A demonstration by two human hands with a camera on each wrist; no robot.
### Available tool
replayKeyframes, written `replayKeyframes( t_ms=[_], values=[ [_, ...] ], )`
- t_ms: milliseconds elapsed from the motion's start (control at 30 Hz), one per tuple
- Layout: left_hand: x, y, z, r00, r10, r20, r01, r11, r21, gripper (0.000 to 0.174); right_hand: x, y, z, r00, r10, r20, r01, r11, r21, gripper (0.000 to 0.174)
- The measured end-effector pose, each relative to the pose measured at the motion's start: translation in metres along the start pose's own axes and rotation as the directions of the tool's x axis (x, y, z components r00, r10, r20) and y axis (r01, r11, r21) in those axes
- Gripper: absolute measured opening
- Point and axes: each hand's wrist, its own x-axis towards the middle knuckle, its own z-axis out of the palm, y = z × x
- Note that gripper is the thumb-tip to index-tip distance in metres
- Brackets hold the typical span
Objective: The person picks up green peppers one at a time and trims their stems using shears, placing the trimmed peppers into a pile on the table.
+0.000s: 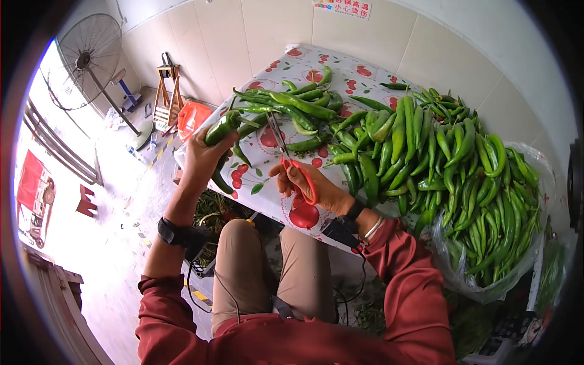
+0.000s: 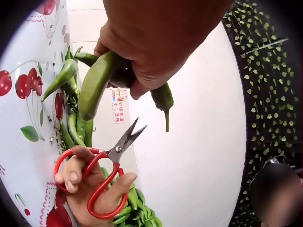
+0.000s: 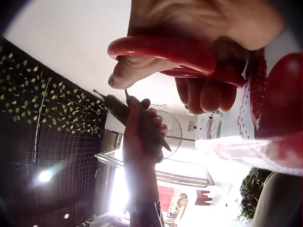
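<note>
Head view shows a person's left hand [image 1: 210, 143] curled around several green peppers [image 1: 224, 126], raised by the left corner of the table [image 1: 269, 202], with their stems poking out of the fist. By the near edge, the right hand [image 1: 322, 191] grasps red-handled scissors [image 2: 118, 150], a finger and thumb through the loops; the blades stand ajar, apart from the held peppers. A small pile of peppers [image 1: 301, 106] lies toward the far edge, and a large heap [image 1: 450, 152] spreads over the right end, beside a clear plastic bag [image 1: 486, 292]. The held peppers look light, firm and glossy, so probably slippery against one another, and likely to bruise or snap if squeezed or bent hard. Their thick middles seem the surest hold; thin tips and stems look weaker.
</note>
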Motion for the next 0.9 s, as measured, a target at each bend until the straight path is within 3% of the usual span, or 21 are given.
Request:
replayKeyframes(
  t_ms=[133, 167, 233, 367, 433, 467, 567, 633, 733, 767, 833, 900],
  values=[
    [0.002, -0.001, 0.006, 0.982, 0.068, -0.179, -0.052, 0.994, 0.095, 0.024, 0.001, 0.001, 0.004, 0.999, -0.020, 0.037, 0.018, 0.999, 0.049, 0.062],
    [0.003, -0.003, 0.006, 0.982, 0.067, -0.177, -0.051, 0.994, 0.095, 0.024, 0.000, 0.000, 0.004, 0.998, -0.016, 0.053, 0.012, 0.997, 0.071, 0.063],
    [0.005, -0.008, 0.008, 0.939, 0.244, -0.242, -0.193, 0.957, 0.216, 0.025, 0.000, -0.002, 0.004, 0.999, -0.005, 0.052, 0.001, 0.996, 0.088, 0.063],
    [0.005, -0.010, 0.014, 0.918, 0.284, -0.277, -0.204, 0.936, 0.286, 0.027, 0.000, -0.003, 0.004, 0.999, -0.011, 0.052, 0.007, 0.997, 0.080, 0.065],
    [0.003, -0.008, 0.018, 0.901, 0.356, -0.246, -0.268, 0.905, 0.330, 0.029, 0.001, 0.000, 0.003, 0.999, -0.006, 0.036, 0.001, 0.993, 0.114, 0.060],
    [0.007, -0.018, 0.016, 0.922, 0.325, -0.211, -0.243, 0.910, 0.336, 0.031, 0.001, 0.002, 0.002, 1.000, -0.003, 0.021, 0.000, 0.989, 0.145, 0.054],
    [-0.001, -0.004, 0.022, 0.942, 0.316, -0.109, -0.263, 0.902, 0.342, 0.031, 0.001, 0.003, -0.003, 0.999, 0.035, 0.041, -0.039, 0.994, 0.101, 0.066],
    [-0.004, -0.003, 0.023, 0.933, 0.349, -0.089, -0.295, 0.884, 0.363, 0.031, 0.002, 0.003, -0.001, 0.999, 0.019, 0.026, -0.022, 0.992, 0.121, 0.062],
    [-0.011, 0.003, 0.020, 0.975, 0.218, 0.036, -0.217, 0.920, 0.327, 0.032, 0.002, 0.003, 0.001, 1.000, 0.001, 0.009, -0.002, 0.991, 0.137, 0.058],
    [-0.012, 0.001, 0.020, 0.976, 0.216, 0.037, -0.216, 0.920, 0.327, 0.032, 0.002, 0.003, 0.001, 1.000, -0.001, 0.006, 0.000, 0.991, 0.135, 0.059],
    [-0.013, -0.001, 0.018, 0.975, 0.128, 0.181, -0.159, 0.973, 0.170, 0.026, 0.002, 0.001, 0.002, 1.000, 0.001, 0.001, -0.001, 0.994, 0.112, 0.058],
    [-0.016, 0.003, 0.017, 0.972, 0.099, 0.212, -0.138, 0.975, 0.175, 0.024, 0.001, 0.002, 0.002, 1.000, 0.001, -0.004, -0.001, 0.996, 0.089, 0.057]
  ],
)
